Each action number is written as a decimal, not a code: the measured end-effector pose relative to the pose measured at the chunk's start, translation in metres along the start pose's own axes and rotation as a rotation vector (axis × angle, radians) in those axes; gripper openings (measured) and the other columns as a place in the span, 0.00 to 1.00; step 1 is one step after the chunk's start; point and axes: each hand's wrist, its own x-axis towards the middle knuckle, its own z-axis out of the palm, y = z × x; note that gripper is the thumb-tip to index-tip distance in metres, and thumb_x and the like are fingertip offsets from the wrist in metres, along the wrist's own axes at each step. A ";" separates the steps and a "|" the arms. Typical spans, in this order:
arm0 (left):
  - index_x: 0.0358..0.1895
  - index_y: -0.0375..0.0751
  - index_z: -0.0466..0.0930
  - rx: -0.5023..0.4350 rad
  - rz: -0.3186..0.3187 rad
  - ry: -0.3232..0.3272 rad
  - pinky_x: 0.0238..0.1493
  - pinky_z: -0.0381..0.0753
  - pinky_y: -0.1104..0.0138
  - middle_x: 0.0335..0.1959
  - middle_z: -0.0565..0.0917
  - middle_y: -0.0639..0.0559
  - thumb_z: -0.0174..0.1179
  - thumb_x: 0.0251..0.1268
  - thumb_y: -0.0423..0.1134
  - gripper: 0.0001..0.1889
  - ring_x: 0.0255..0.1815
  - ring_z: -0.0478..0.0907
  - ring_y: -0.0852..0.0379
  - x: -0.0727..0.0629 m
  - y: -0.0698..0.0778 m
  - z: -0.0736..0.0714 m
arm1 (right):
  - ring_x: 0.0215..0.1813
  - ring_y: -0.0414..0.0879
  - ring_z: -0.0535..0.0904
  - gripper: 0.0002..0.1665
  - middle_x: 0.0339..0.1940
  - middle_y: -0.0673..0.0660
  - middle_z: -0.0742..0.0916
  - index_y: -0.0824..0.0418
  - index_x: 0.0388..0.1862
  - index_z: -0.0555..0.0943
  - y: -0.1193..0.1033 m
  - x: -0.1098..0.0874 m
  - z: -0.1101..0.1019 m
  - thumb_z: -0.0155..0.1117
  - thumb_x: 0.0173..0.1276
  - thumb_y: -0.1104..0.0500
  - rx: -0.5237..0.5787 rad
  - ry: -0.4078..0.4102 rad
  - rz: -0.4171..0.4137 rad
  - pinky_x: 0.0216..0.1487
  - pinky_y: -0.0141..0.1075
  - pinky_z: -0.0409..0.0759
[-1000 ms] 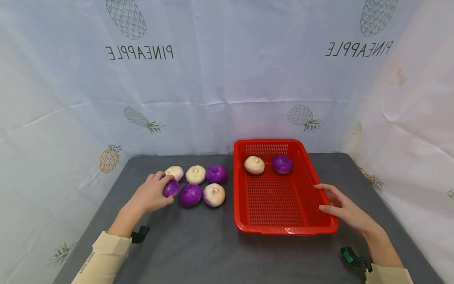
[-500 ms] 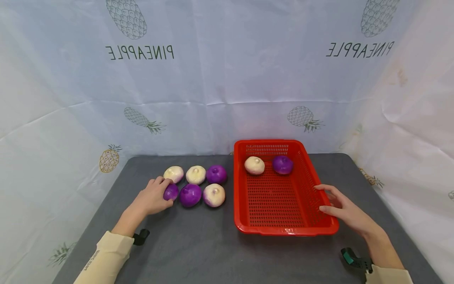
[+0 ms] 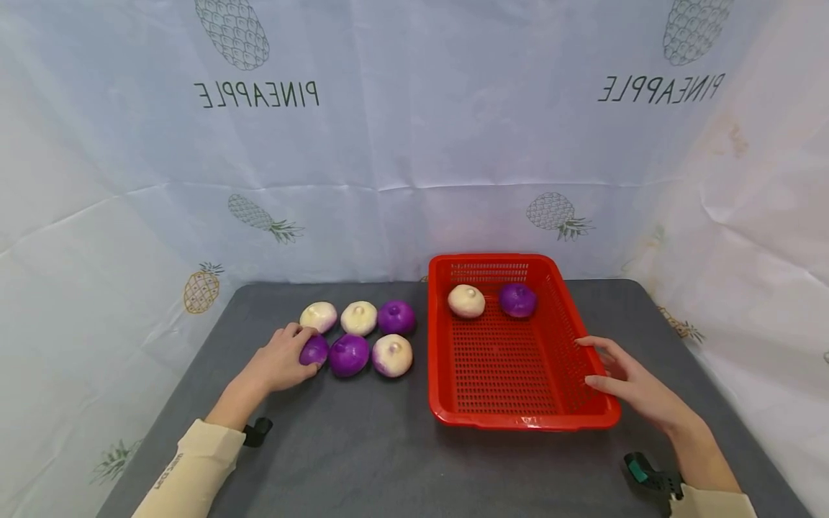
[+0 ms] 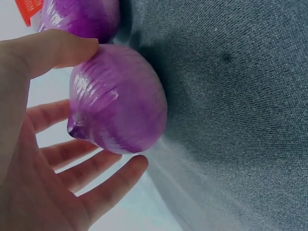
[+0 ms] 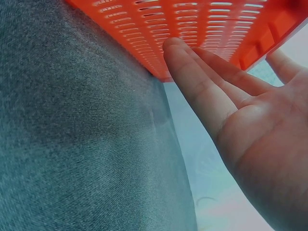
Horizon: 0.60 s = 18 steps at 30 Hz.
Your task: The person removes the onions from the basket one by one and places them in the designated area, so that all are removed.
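My left hand (image 3: 280, 360) is around a purple onion (image 3: 314, 350) at the left end of the front row. In the left wrist view the thumb lies on one side of this onion (image 4: 120, 98), with fingers bent behind it, and the onion sits low against the grey cloth. My right hand (image 3: 631, 381) holds the right side of a red plastic basket (image 3: 524, 421), thumb and one finger over the rim. The right wrist view has the other fingers along the basket's slotted outer wall (image 5: 139, 24).
Beside the held onion lie a purple onion (image 3: 349, 355) and a pale bulb (image 3: 391, 355). Behind them sit two pale bulbs (image 3: 318, 316) (image 3: 359, 318) and a purple onion (image 3: 396, 317). Inside the basket are a pale bulb (image 3: 466, 301) and a purple onion (image 3: 517, 300). A pineapple-print curtain (image 3: 414, 144) hangs behind.
Little has changed. My left hand has settled slightly lower around the purple onion, uncovering more of the pale bulb behind it. The right hand and basket stay in place.
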 end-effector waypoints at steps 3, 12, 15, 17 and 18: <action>0.66 0.40 0.74 -0.010 0.005 -0.004 0.45 0.77 0.33 0.61 0.71 0.32 0.68 0.61 0.46 0.31 0.60 0.69 0.34 -0.001 0.000 -0.002 | 0.55 0.45 0.82 0.34 0.63 0.55 0.77 0.59 0.76 0.58 0.000 0.000 0.000 0.57 0.75 0.64 0.005 0.002 0.004 0.48 0.46 0.86; 0.67 0.37 0.74 -0.015 0.039 0.019 0.45 0.77 0.34 0.62 0.72 0.32 0.64 0.65 0.45 0.29 0.63 0.69 0.31 -0.003 0.007 -0.023 | 0.55 0.46 0.82 0.34 0.62 0.54 0.77 0.59 0.76 0.58 -0.001 0.000 0.000 0.57 0.74 0.64 0.014 0.001 0.007 0.48 0.46 0.86; 0.66 0.36 0.75 -0.010 0.059 0.037 0.45 0.77 0.34 0.61 0.74 0.32 0.63 0.67 0.43 0.26 0.62 0.70 0.31 -0.001 0.013 -0.033 | 0.55 0.45 0.82 0.34 0.62 0.55 0.76 0.58 0.76 0.58 -0.001 0.000 0.000 0.57 0.75 0.64 0.009 0.006 0.009 0.48 0.46 0.86; 0.64 0.36 0.76 -0.007 0.069 0.060 0.44 0.77 0.34 0.60 0.75 0.34 0.62 0.67 0.42 0.24 0.62 0.72 0.32 0.000 0.017 -0.039 | 0.55 0.44 0.82 0.34 0.62 0.55 0.76 0.58 0.76 0.58 -0.001 0.000 0.000 0.57 0.74 0.64 0.004 0.009 0.009 0.48 0.46 0.86; 0.63 0.36 0.77 -0.006 0.076 0.073 0.43 0.77 0.35 0.60 0.76 0.34 0.61 0.68 0.42 0.23 0.61 0.72 0.33 0.001 0.019 -0.042 | 0.55 0.44 0.81 0.34 0.62 0.55 0.76 0.58 0.76 0.58 -0.001 0.000 0.000 0.57 0.74 0.64 0.001 0.009 0.008 0.48 0.46 0.86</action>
